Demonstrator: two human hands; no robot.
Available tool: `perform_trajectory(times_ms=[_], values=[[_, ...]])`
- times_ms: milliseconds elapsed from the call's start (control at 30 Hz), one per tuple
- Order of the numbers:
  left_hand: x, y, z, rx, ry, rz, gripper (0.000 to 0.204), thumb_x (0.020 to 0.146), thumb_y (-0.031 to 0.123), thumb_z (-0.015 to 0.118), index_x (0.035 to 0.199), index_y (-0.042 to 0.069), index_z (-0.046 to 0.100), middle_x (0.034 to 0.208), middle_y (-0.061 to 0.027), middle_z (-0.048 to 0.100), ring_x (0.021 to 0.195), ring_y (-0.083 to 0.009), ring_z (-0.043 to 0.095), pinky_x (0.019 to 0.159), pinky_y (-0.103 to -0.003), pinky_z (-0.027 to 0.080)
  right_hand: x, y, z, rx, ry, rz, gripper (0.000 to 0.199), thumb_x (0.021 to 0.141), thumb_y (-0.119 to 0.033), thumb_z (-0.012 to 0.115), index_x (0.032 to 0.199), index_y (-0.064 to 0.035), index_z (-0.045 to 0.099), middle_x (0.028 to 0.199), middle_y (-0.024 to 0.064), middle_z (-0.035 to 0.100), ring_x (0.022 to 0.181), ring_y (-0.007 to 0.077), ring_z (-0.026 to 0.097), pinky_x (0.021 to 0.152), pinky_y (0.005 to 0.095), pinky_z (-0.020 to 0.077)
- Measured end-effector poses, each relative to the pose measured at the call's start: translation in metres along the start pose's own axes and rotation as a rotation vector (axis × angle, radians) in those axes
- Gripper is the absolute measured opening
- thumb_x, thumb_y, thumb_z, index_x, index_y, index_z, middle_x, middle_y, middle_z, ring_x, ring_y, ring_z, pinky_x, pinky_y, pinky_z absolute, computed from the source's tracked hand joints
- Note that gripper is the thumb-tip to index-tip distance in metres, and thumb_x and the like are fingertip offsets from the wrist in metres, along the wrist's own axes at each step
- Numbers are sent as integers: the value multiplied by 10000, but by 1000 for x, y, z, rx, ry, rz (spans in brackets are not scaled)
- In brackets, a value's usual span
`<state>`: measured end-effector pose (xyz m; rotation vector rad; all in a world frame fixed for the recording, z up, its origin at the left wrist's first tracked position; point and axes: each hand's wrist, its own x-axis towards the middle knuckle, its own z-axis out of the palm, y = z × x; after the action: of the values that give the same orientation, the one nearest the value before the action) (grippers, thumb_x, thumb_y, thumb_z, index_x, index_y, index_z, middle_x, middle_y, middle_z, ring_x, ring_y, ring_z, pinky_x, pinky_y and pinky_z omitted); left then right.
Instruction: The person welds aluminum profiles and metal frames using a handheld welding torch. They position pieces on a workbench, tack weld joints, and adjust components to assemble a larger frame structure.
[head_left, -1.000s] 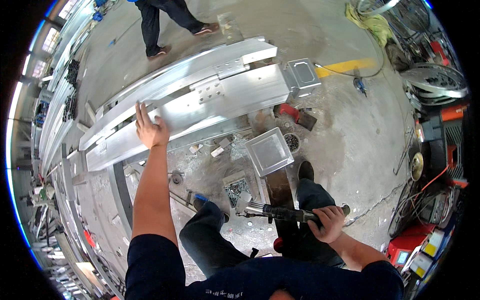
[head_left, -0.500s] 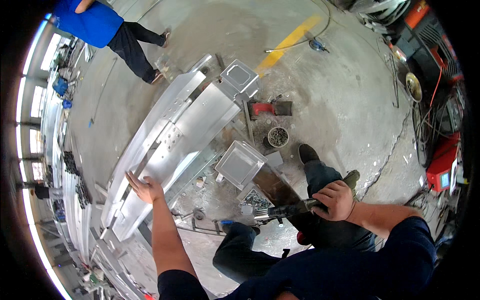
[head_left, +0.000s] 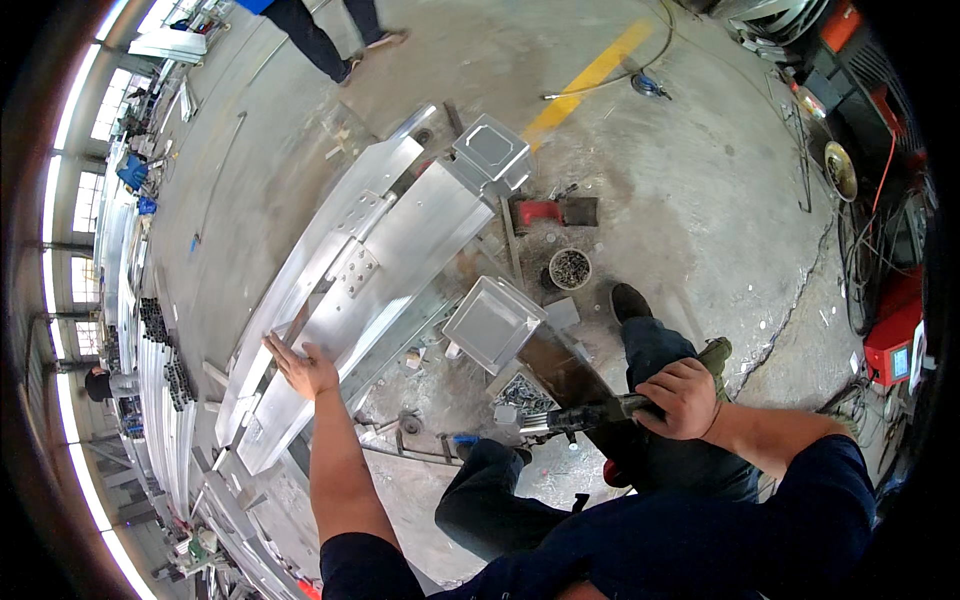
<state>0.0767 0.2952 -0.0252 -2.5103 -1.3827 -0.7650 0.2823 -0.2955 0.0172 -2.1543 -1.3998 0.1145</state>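
The left hand [head_left: 303,367] lay flat, fingers spread, on the long aluminium beam [head_left: 350,290]. The right hand [head_left: 685,398] gripped a dark power tool [head_left: 575,417], fingers wrapped around it.

Single head-mounted fisheye, looking steeply down from close above at own arms, knees and concrete floor [head_left: 700,200]; edges bend toward rim.
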Motion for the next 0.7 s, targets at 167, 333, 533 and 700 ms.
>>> perform_trajectory(times_ms=[167, 333, 533, 700], values=[[0, 6, -4, 32, -92, -100, 737, 949, 308, 521, 1616, 141, 257, 1704, -65, 190, 1484, -329, 352, 1194, -467, 308, 0, 2, 0, 6, -13, -6, 333, 704, -309, 844, 947, -104, 742, 884, 32, 717, 807, 239, 686, 740, 385, 526], [-1, 3, -3, 79, -97, -90, 776, 929, 342, 533, 1619, 147, 237, 1701, -62, 197, 1495, -359, 320, 1203, -524, 257, 0, 0, -1, 7, -20, -4, 327, 705, -300, 841, 947, -103, 742, 885, 36, 718, 806, 245, 688, 738, 388, 532], [24, 8, -9, 249, -56, 113, 922, 842, 518, 669, 1577, 103, 299, 1591, -166, 354, 1434, -413, 354, 1194, -580, 227, -2, 1, 3, 6, 6, 5, 319, 707, -294, 833, 953, -111, 744, 889, 37, 722, 813, 250, 689, 750, 397, 532], [107, 27, -28, 64, -132, 422, 1080, 640, 586, 867, 1474, 41, 451, 1445, -217, 513, 1392, -423, 390, 1189, -578, 239, -5, 0, 4, -11, 2, 19, 312, 708, -303, 827, 949, -122, 747, 892, 32, 724, 820, 246, 687, 756, 399, 525]])
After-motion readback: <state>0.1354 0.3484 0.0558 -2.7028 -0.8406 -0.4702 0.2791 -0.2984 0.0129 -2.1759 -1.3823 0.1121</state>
